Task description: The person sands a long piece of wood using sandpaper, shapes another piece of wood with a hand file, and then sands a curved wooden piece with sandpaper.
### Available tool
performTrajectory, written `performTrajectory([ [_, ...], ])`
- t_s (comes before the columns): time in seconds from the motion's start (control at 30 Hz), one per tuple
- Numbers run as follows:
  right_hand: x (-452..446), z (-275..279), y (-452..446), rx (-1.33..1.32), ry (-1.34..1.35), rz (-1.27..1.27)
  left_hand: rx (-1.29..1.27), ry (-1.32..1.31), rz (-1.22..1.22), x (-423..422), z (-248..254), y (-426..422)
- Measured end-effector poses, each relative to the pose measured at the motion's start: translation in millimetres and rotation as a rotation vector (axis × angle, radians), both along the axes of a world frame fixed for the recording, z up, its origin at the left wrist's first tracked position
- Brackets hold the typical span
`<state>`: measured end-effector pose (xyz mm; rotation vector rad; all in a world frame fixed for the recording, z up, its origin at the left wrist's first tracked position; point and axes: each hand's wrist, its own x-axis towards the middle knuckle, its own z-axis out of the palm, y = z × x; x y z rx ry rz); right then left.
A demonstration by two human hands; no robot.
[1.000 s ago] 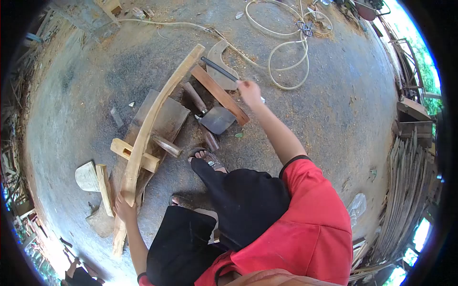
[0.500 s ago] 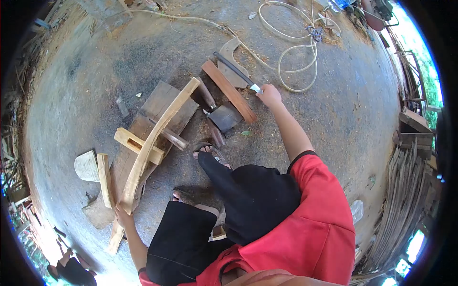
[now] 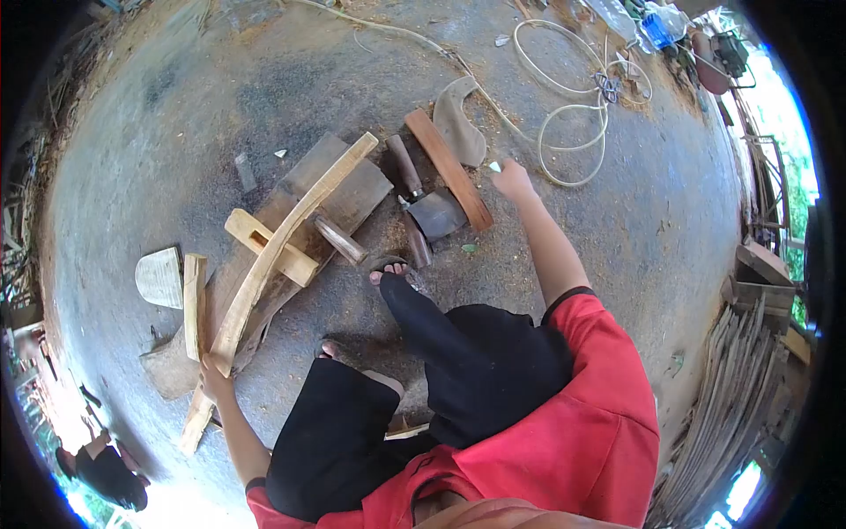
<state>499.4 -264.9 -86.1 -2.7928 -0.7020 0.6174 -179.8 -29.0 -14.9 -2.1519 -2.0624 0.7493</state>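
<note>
The curved wooden bar (image 3: 286,236) crosses the plank (image 3: 352,189), far end past its edge, near end gripped by the left hand (image 3: 215,382). The right hand (image 3: 513,182) is closed around a white-tipped object (image 3: 495,167); wide floor (image 3: 643,256) separates it from the slats (image 3: 727,379).

Can see pale hose (image 3: 603,108) looped on floor (image 3: 634,264) in upper R of frame, w/ long stretch back to top ctr. Near top R, also bright blue item (image 3: 656,32), too small to ID, & reddish tank (image 3: 712,66) beside dark machinery (image 3: 730,55). Along R edge: wooden box (image 3: 765,286) abv tall stack of thin wood slats (image 3: 723,397), w/ greenery (image 3: 798,172) beyond. At lower L, small in the distance: another person (image 3: 110,472) in dark clothes. Upper L of ctr: flat grey strip (image 3: 245,173) near tiny white scrap (image 3: 280,153). Just R of ctr: green leaf (image 3: 470,248).
</note>
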Motion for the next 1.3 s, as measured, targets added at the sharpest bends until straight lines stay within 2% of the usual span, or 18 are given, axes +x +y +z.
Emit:
performTrajectory([
  [0.07,-2.1,15.8,3.7,0.128,0.107,-0.174,-0.008,0.008,0.032,-0.4,-6.8,2.0],
  [0.2,-7.0,27.8,-0.1,0.232,0.195,-0.048,-0.015,0.084,0.076,-24.2,-42.2,17.6],
  [0.23,-8.8,24.0,-0.4,0.261,0.092,-0.014,-0.014,0.082,0.086,-7.9,-25.8,15.1],
  [0.3,-12.4,28.2,3.9,0.300,-0.012,0.035,-0.221,0.114,0.160,26.0,6.3,18.7],
  [0.37,-24.5,58.6,14.6,0.369,0.334,-0.120,-0.140,-0.030,0.007,37.3,9.5,27.5],
  [0.47,-52.3,110.4,37.4,0.415,0.300,0.009,-0.189,-0.404,-0.278,94.8,49.3,46.8],
  [0.53,-75.3,151.3,50.9,0.408,0.350,0.096,-0.156,-0.346,-0.413,160.9,88.2,35.7],
  [0.6,-89.1,160.1,61.6,0.401,0.396,0.184,-0.021,-0.352,-0.829,205.0,92.2,32.2],
  [0.67,-98.0,150.2,70.8,0.495,0.345,0.294,-0.034,-0.504,-0.752,261.6,88.0,19.7],
  [0.73,-108.2,143.3,77.8,0.541,0.291,0.354,-0.158,-0.703,-0.763,313.3,76.5,20.4],
  [0.8,-112.9,120.9,86.3,0.565,0.224,0.403,-0.083,-0.624,-0.705,351.1,51.1,18.2],
  [0.87,-118.1,116.4,88.3,0.574,0.180,0.410,-0.087,-0.671,-0.653,365.7,30.6,12.7],
  [0.93,-119.9,109.6,89.3,0.585,0.094,0.440,-0.104,-0.723,-0.595,371.7,26.2,13.2],
  [1.03,-119.3,98.9,90.2,0.519,0.115,0.453,-0.133,-0.687,-0.595,371.2,24.4,17.4],
  [1.1,-122.0,93.1,92.6,0.492,0.084,0.456,-0.267,-0.627,-0.674,371.4,27.6,22.6],
  [1.23,-125.8,93.0,94.9,0.437,-0.004,0.450,-0.288,-0.556,-0.603,373.2,27.2,20.6],
  [1.3,-127.5,90.7,94.8,0.426,0.003,0.446,-0.215,-0.562,-0.554,373.9,19.3,19.9],
])
